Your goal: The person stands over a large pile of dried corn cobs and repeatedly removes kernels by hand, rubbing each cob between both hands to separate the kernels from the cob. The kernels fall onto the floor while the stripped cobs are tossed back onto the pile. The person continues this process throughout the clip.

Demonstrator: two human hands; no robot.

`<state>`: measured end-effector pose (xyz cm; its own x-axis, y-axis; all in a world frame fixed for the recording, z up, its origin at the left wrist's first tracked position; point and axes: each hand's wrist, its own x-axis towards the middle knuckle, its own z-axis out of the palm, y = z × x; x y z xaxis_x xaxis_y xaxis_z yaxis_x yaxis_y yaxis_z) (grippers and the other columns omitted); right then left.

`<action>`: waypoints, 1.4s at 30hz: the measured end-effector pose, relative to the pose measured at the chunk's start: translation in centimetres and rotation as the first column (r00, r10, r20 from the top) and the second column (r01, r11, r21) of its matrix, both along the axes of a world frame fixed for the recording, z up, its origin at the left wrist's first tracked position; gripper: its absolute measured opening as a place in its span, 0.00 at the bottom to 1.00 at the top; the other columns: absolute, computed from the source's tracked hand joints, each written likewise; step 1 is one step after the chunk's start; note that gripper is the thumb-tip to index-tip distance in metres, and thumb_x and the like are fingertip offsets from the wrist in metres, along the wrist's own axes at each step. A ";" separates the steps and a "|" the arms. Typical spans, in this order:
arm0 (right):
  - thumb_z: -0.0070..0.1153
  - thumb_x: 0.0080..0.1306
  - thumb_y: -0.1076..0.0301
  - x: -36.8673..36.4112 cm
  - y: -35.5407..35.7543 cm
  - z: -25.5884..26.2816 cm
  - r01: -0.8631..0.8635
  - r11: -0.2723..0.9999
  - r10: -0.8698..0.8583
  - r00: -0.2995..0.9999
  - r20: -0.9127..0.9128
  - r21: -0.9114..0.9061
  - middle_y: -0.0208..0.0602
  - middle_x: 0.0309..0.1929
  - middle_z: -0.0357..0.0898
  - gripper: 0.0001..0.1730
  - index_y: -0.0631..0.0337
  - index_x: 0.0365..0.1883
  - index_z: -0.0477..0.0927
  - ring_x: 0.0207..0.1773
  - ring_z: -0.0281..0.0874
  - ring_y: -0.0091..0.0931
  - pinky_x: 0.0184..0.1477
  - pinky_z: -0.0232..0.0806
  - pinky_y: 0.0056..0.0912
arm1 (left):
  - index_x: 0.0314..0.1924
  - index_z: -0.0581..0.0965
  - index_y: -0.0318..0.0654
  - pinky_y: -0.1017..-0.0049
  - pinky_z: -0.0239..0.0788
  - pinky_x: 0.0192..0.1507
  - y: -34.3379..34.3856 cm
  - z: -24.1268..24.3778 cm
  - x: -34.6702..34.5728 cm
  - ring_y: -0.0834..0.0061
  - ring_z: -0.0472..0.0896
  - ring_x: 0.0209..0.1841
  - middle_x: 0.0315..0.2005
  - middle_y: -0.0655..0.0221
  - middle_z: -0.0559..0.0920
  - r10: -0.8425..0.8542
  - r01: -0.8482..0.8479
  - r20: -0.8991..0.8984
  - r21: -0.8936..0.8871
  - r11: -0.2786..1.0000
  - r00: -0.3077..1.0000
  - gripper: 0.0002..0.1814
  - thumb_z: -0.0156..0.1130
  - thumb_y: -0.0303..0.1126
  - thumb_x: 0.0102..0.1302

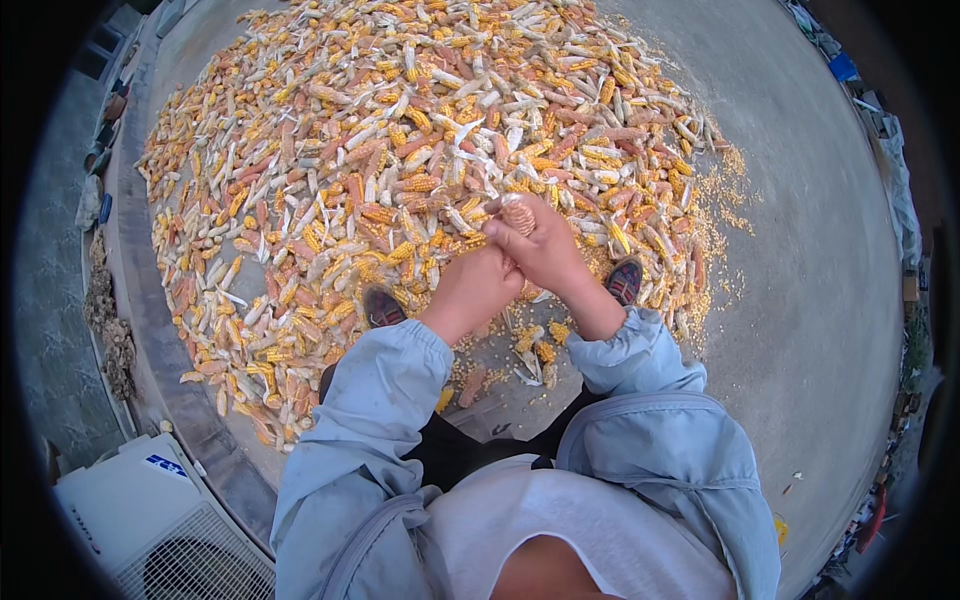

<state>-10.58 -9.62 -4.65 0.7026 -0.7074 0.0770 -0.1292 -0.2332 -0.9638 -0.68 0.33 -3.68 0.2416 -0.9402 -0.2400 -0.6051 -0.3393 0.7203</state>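
Note:
A pale reddish corncob (517, 216) pokes out of the top of my right hand (553, 244), whose fingers wrap around it. My left hand (474, 291) is closed just below and to the left, touching the right hand. A bit of reddish cob (510, 264) shows between the two hands, gripped at the left thumb. Whether this is the same cob or a second one cannot be told. Beneath and beyond both hands spreads a large heap of corn ears and cobs (420, 184), some with yellow kernels, others stripped.
Between my shoes (384, 306) lie loose kernels, a bare cob (472, 386) and ears with husk (534, 349). More kernels (724, 195) are scattered over the concrete floor (810, 300) at right. An air conditioner's outdoor unit (142, 502) stands at lower left, near a raised ledge.

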 end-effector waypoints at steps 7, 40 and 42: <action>0.60 0.61 0.66 0.4 -1.2 0.0 -0.011 0.977 -0.025 0.986 0.166 0.211 0.33 0.42 0.76 0.17 0.60 0.48 0.76 0.43 0.74 0.22 0.48 0.66 0.26 | 0.30 0.74 0.34 0.56 0.71 0.32 0.5 0.6 0.3 0.52 0.79 0.27 0.23 0.52 0.79 0.039 -0.031 0.279 -0.033 0.999 0.959 0.13 0.55 0.39 0.57; 0.47 0.69 0.61 -0.5 -1.6 1.7 -0.279 0.650 -0.149 0.865 0.478 0.707 0.47 0.50 0.75 0.21 0.62 0.56 0.68 0.53 0.74 0.36 0.54 0.69 0.39 | 0.33 0.73 0.37 0.73 0.62 0.20 1.6 0.6 1.5 0.74 0.70 0.16 0.14 0.71 0.70 0.010 -0.068 -0.798 -0.039 0.997 0.602 0.17 0.49 0.45 0.66; 0.49 0.67 0.62 -1.0 -1.4 1.8 -0.429 0.575 -0.119 0.799 0.590 0.696 0.48 0.53 0.73 0.22 0.63 0.57 0.67 0.55 0.72 0.36 0.56 0.67 0.39 | 0.37 0.71 0.37 0.78 0.53 0.17 2.0 1.3 1.5 0.81 0.61 0.14 0.12 0.78 0.63 -0.071 -0.019 -0.997 -0.071 0.997 0.010 0.22 0.42 0.50 0.70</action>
<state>-11.63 -11.02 -2.88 0.8322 -0.5525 -0.0467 0.4035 0.6612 -0.6325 0.85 2.36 -2.41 -0.2196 -0.9596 -0.1760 0.7207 -0.2811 0.6337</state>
